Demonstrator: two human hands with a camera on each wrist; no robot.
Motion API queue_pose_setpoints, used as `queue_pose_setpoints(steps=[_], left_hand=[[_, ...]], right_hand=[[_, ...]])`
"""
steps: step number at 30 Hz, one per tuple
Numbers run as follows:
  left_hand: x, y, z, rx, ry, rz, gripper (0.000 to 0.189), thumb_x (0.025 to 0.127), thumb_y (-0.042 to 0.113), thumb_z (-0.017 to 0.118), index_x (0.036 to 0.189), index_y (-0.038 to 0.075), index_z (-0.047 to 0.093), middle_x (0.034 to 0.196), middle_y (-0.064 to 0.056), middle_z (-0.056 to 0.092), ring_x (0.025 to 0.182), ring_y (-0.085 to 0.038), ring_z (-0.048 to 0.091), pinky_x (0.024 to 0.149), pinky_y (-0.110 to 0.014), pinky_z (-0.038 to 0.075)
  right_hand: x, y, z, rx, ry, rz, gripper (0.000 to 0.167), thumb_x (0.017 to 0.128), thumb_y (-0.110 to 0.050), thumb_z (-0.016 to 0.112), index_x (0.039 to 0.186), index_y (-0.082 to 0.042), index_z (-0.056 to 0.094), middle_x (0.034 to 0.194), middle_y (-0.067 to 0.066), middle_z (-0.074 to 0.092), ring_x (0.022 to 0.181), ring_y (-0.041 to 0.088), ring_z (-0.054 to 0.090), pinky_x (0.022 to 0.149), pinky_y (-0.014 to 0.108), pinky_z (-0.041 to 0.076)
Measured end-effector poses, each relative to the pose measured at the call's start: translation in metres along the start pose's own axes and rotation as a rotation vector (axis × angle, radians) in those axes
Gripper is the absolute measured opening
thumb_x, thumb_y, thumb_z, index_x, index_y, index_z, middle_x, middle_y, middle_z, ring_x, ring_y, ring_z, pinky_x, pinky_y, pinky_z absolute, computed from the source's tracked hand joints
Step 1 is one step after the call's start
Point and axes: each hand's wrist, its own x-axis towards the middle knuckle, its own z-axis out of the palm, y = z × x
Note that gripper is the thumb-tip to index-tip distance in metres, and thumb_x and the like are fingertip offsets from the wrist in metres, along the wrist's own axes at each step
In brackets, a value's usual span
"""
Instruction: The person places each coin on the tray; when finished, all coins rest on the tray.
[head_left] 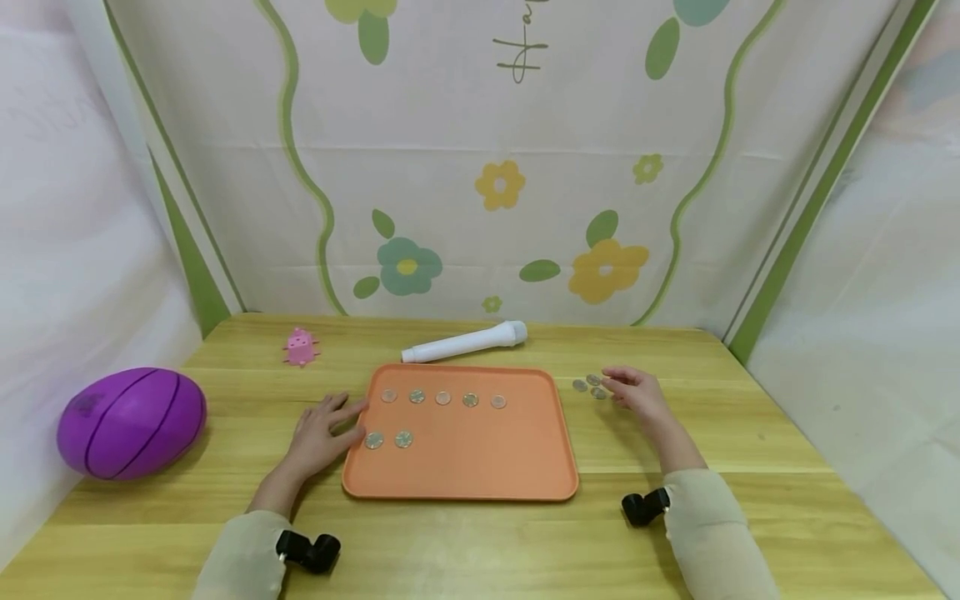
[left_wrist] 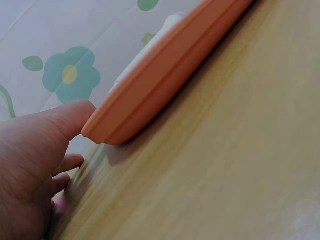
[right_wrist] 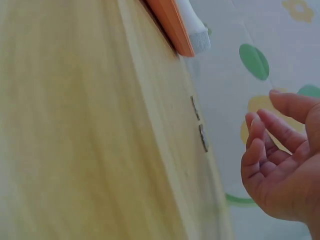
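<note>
An orange tray (head_left: 480, 467) lies on the table, with a row of several coins (head_left: 443, 398) toward its back and two coins (head_left: 404, 439) in front of them at the left. At the tray's left edge is my left hand (head_left: 318, 437), fingers spread; in the left wrist view its thumb (left_wrist: 75, 116) meets the rim. Right of the tray, a small cluster of coins (head_left: 580, 385) rests on the wood. My right hand (head_left: 637, 396) hovers right beside them. The right wrist view shows its fingers (right_wrist: 282, 129) loosely bent, thumb apart, and nothing between them.
Behind the tray lies a white microphone (head_left: 465, 342). A small pink toy (head_left: 301, 347) sits at the back left, and a purple ball (head_left: 133, 423) at the table's left edge. A flowered curtain (head_left: 450, 108) hangs along the back edge of the table (head_left: 480, 550).
</note>
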Motion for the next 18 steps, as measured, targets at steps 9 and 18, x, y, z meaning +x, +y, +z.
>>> queue_pose_setpoints(steps=[9,18], left_hand=[[0.000,0.000,0.000,0.009,0.004,-0.004,0.047,0.081,0.028,0.059,0.122,0.007,0.051,0.129,-0.027,0.031,0.121,-0.044,0.015,0.093,-0.058,0.003],[0.000,0.000,0.001,0.013,0.008,0.004,0.047,0.081,0.028,0.059,0.122,0.007,0.051,0.129,-0.027,0.032,0.121,-0.044,0.015,0.093,-0.059,0.003]], right_hand=[[0.008,0.025,-0.005,0.036,0.016,0.102,0.042,0.085,-0.013,0.056,0.120,0.007,0.046,0.090,0.010,0.054,0.065,0.012,0.049,0.052,0.023,0.042],[0.013,0.035,0.001,-0.058,0.115,0.094,0.036,0.083,-0.013,0.058,0.111,0.008,0.052,0.094,0.010,0.054,0.066,0.009,0.046,0.055,0.020,0.042]])
